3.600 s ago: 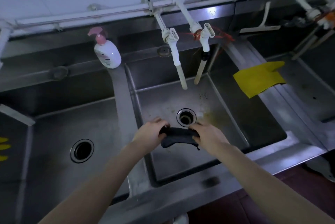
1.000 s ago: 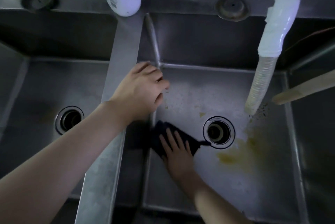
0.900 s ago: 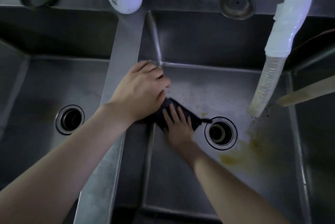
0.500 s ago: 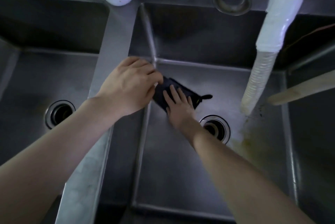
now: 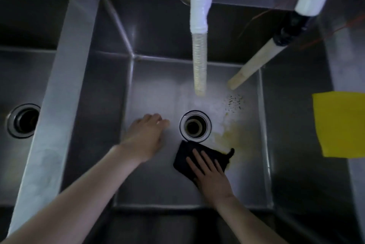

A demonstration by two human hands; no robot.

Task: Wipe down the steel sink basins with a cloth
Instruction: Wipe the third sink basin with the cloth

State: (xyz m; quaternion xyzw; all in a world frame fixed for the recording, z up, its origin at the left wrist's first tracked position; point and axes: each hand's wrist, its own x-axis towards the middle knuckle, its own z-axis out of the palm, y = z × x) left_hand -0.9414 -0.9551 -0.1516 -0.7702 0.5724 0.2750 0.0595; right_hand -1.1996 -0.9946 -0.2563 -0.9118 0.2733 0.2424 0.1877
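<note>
Drain (image 5: 195,126) just ahead of fingers (image 5: 205,158) of right hand (image 5: 212,177); left hand (image 5: 146,137) to their left. Further ahead hose (image 5: 199,62) hangs low + 2nd hose (image 5: 253,67) slants in from right. Floor (image 5: 247,176) right of fingers free up to basin wall (image 5: 286,145).

My right hand (image 5: 212,176) lies palm down, fingers straight and spread, forearm angled in from lower right. My left hand (image 5: 145,137), slightly blurred, is palm down with fingers loosely extended, arm stretched in from lower left
</note>
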